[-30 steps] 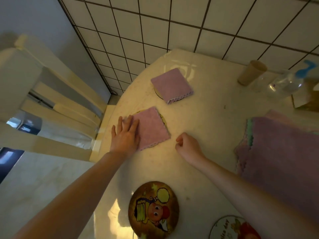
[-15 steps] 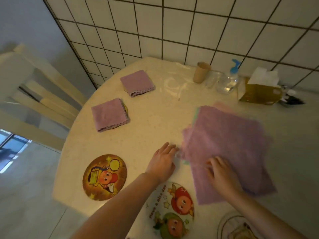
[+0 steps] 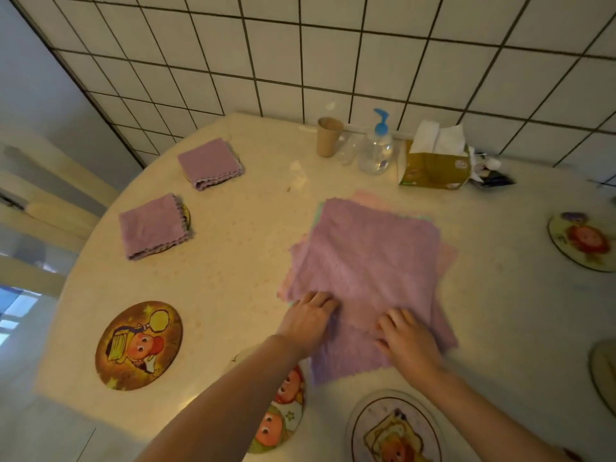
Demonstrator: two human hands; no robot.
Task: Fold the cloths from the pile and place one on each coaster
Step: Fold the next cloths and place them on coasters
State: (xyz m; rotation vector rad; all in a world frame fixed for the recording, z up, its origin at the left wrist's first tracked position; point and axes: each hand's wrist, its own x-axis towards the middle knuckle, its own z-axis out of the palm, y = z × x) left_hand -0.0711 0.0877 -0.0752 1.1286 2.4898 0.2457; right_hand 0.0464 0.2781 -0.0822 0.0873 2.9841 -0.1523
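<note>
Both hands have left the second folded cloth (image 3: 154,225), now on its coaster, and moved to the pile (image 3: 366,261) mid-tabletop. The left hand (image 3: 308,320) and right hand (image 3: 408,341) seemingly pinch the top cloth's near edge, starting the third.

I count two folded purple cloths: one (image 3: 152,225) near the table's left edge, one (image 3: 209,163) by the far left edge. One pile of flat cloths (image 3: 366,258) sits in the middle. Four round coasters lie bare: one (image 3: 138,345) near the left front edge, two (image 3: 283,415) (image 3: 395,428) at the front edge, one (image 3: 583,240) at the right edge. One paper cup (image 3: 328,136), one pump bottle (image 3: 378,145) and one tissue box (image 3: 435,165) stand at the far edge.
</note>
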